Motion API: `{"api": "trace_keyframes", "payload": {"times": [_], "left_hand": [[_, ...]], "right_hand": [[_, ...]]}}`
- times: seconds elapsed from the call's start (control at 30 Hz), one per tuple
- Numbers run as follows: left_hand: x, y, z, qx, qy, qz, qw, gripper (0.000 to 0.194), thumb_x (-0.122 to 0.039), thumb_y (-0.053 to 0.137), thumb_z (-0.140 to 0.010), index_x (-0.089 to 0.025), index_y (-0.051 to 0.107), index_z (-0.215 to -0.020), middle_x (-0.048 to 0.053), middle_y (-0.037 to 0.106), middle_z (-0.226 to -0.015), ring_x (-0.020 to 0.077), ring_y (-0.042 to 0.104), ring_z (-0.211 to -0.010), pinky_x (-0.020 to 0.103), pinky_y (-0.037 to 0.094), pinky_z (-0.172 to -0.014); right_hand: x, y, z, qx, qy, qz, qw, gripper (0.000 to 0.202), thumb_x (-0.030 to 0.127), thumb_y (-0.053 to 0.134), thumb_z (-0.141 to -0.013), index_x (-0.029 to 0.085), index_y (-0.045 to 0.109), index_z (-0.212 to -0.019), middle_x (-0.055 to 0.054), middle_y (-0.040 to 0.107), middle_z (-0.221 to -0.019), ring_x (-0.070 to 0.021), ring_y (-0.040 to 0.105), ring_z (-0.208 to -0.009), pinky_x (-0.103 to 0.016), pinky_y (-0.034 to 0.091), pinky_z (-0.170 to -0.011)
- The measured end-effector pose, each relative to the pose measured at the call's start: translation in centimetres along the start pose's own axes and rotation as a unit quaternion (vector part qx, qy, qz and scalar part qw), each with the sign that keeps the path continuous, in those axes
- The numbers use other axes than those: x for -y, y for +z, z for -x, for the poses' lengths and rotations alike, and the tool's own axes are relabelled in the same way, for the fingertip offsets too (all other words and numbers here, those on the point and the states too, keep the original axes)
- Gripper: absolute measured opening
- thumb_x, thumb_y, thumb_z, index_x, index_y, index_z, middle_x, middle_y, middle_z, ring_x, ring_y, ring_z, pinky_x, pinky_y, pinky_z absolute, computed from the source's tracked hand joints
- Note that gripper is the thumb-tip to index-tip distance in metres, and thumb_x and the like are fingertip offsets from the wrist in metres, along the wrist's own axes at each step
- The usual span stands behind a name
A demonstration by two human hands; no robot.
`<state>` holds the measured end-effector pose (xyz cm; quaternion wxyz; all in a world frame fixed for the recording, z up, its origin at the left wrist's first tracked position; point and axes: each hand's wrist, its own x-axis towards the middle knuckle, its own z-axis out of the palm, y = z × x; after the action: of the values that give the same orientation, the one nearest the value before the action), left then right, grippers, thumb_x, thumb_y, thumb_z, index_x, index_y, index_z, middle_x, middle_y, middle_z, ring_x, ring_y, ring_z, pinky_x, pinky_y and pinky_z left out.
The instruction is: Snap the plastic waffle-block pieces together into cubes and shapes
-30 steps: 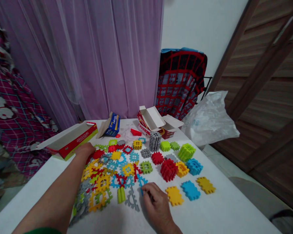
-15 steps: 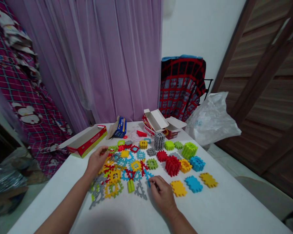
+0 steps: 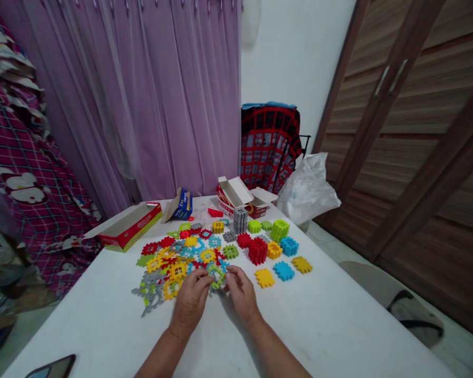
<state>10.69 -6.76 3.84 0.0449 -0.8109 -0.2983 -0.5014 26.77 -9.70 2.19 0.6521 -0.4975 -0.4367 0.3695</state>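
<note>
Between my two hands, just above the table's near side, is a light green interlocking toy piece [image 3: 216,276] with notched edges. My left hand [image 3: 189,300] pinches its left side, and my right hand [image 3: 241,295] has its fingers closed at the right side. My fingers cover part of it. To the left and behind lies a heap of mixed pieces, with yellow frames [image 3: 177,270] and grey pieces [image 3: 152,286] nearest my left hand. A flat yellow square piece [image 3: 264,278] lies right of my right hand, beside a blue square piece [image 3: 284,271].
Sorted stacks stand at the right: red [image 3: 257,251], grey [image 3: 240,221], green [image 3: 279,230] and blue [image 3: 289,245]. Open boxes, one red and yellow [image 3: 136,231] and one blue [image 3: 182,205], sit at the back. A phone [image 3: 55,367] lies at the near left edge.
My left hand has come from the heap's left side toward the middle, and my right hand has shifted left to meet it. The green piece is now between them. The view has turned right.
</note>
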Motion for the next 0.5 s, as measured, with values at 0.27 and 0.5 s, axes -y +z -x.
{"api": "trace_keyframes", "payload": {"times": [0.27,0.5], "left_hand": [[-0.2,0.2,1.2,-0.001,-0.203,0.06,0.977,0.028,-0.028,0.048,-0.091,-0.021,0.069,-0.109,0.01,0.071,-0.107,0.0216,0.069,-0.098,0.036,0.058,-0.083],[-2.1,-0.2,0.0,0.059,-0.48,0.246,0.84,0.048,-0.064,0.064,-0.069,-0.02,0.073,-0.085,-0.002,0.062,-0.052,0.0139,0.055,-0.043,0.026,0.049,-0.046]], "right_hand": [[0.4,0.0,-0.6,0.005,0.068,-0.115,0.991,0.042,0.052,0.081,-0.063,0.019,0.065,-0.084,0.002,0.063,-0.061,-0.0074,0.043,-0.043,-0.019,0.034,-0.04],[-0.6,0.4,0.1,0.028,-0.015,-0.048,0.998,0.03,0.044,0.069,-0.076,0.02,0.064,-0.093,0.003,0.058,-0.065,-0.011,0.053,-0.057,-0.023,0.044,-0.053]]}}
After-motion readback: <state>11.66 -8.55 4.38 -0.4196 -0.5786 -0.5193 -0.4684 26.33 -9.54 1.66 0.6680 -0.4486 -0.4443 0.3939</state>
